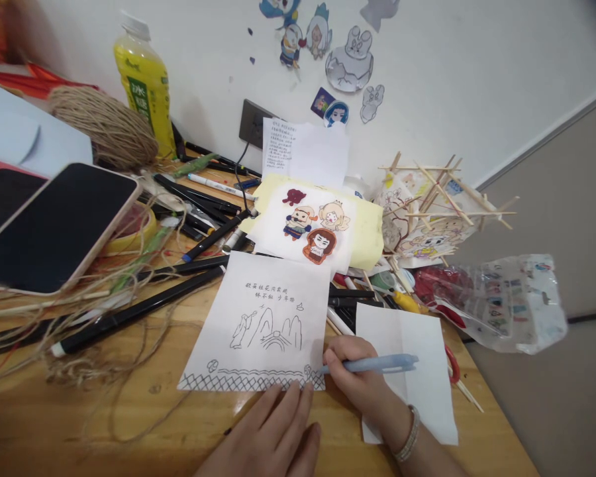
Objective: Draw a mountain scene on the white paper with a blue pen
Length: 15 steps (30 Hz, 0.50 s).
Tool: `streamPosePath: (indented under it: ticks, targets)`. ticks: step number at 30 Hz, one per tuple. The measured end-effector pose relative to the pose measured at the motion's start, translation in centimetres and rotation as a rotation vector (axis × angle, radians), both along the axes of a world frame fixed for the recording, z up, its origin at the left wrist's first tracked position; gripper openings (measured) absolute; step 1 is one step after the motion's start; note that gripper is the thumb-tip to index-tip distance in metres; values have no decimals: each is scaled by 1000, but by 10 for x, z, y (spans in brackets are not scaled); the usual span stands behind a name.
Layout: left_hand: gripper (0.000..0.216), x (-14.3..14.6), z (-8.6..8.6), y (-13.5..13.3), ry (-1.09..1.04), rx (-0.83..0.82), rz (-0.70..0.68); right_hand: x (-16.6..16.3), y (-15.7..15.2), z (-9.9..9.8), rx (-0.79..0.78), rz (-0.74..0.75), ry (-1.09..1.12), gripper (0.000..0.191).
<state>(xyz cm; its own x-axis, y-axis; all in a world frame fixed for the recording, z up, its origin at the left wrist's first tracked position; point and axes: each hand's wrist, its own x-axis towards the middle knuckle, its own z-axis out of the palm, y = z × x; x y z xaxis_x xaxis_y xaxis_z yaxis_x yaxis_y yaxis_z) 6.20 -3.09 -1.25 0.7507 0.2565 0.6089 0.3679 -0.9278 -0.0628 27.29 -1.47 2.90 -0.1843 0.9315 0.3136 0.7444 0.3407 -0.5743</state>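
Observation:
My right hand (353,374) grips a light blue pen (382,364), its tip at the lower right corner of a white paper sheet (278,271). Black line drawings of mountains, a bridge and a robed figure fill the sheet's middle, under two lines of handwritten characters. Wavy lines and a crosshatched band run along its bottom edge. With fingers stretched out, my left hand (273,430) lies flat at that bottom edge, fingertips on the paper. A second white sheet (422,358) lies partly under my right forearm, which wears a bracelet (409,434).
Black markers (144,308), a phone (59,225) and loose twine crowd the left, with a twine ball (102,126) and a yellow drink bottle (146,86) behind. Cartoon cutouts lie on yellow paper (370,232). A stick structure (427,212) and plastic bag (511,305) stand right.

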Motion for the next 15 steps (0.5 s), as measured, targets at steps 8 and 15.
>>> streamPosePath:
  ticks: [8,15]
  targets:
    - [15,0,1,1,-14,9,-1,-3,2,5,-69,17,72,38]
    - [18,0,1,2,16,2,-2,-3,1,4,-120,-9,132,36]
